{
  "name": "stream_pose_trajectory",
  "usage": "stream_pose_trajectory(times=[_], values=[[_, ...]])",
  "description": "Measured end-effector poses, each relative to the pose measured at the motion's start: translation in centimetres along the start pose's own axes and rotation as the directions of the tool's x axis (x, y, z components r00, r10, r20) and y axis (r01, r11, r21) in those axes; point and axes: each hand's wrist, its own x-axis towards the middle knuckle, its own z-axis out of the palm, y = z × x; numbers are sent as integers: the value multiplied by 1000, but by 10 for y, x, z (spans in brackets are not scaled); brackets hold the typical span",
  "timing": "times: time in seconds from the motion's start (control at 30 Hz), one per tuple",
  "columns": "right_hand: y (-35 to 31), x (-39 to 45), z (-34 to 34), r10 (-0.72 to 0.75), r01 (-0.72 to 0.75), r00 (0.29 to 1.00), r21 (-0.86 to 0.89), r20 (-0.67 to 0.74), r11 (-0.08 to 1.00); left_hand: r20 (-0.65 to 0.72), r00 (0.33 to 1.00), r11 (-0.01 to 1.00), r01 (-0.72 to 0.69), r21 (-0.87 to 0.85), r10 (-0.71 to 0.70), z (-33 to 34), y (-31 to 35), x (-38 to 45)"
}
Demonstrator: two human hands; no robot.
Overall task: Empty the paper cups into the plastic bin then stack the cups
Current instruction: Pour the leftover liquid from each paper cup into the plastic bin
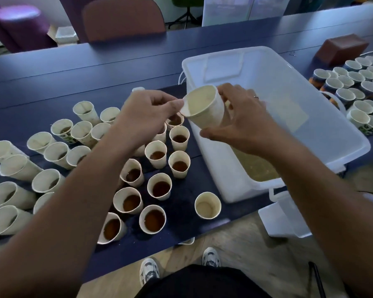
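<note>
The head camera looks down at a long blue table [52,67]. Both hands are up over the near-left edge of the plastic bin [323,117]. The right hand [241,123] holds an empty paper cup [205,108] around its side, with the fingers curled behind it and the thumb low in front. The cup is tipped, so its open mouth faces up and to the left. The left hand [144,112] pinches the rim of that same cup with its thumb and fingertips. There is a ring on one finger of the right hand.

The bin is big, clear and white. It has pale brownish liquid in the bottom. It sits on the table to the right of the hands.

Below the hands stand many full cups [157,155] with dark brown drink in them. One empty cup [207,204] stands alone, near the bin's near corner. More pale cups [15,166] crowd the left side of the table. On the far right is a group of printed cups [357,82] beside a brown box [342,48].

Two grey and white shoes [149,272] show on the wooden floor.
</note>
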Motion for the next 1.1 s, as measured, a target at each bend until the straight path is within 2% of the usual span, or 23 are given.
stream_pose_trajectory(times=[0.13, 0.2, 0.27, 0.37, 0.47, 0.63, 0.73, 0.9, 1.1], values=[[-18, -2, 26, -84, 82, 996, 69, 28, 994, -53, 996, 998, 68, -3, -68, -17, -23, -13], [-24, -7, 37, -97, 87, 990, 101, 102, 991, -90, 990, 993, 113, 16, -112, -21, -35, -19], [-28, -13, 48, -104, 75, 984, 190, 146, 979, -110, 984, 986, 150, 67, -142, -24, -46, -25], [-29, -20, 64, -32, -10, 992, 316, 126, 949, -117, 982, 970, 168, 178, -149, -21, -63, -31], [-20, -25, 81, 64, -91, 991, 239, 120, 967, -94, 979, 942, 200, 270, -181, -9, -77, -37], [3, -33, 105, 123, -139, 983, 113, 138, 984, 0, 970, 939, 235, 252, -243, 12, -95, -38], [16, -39, 120, 165, -179, 973, 74, 158, 981, -28, 955, 922, 292, 256, -295, 19, -107, -28], [30, -45, 143, 222, -228, 953, 6, 208, 974, -38, 949, 849, 299, 436, -314, 36, -124, -9], [44, -47, 168, 284, -287, 929, -21, 236, 958, -25, 925, 778, 332, 534, -378, 61, -144, 9]])
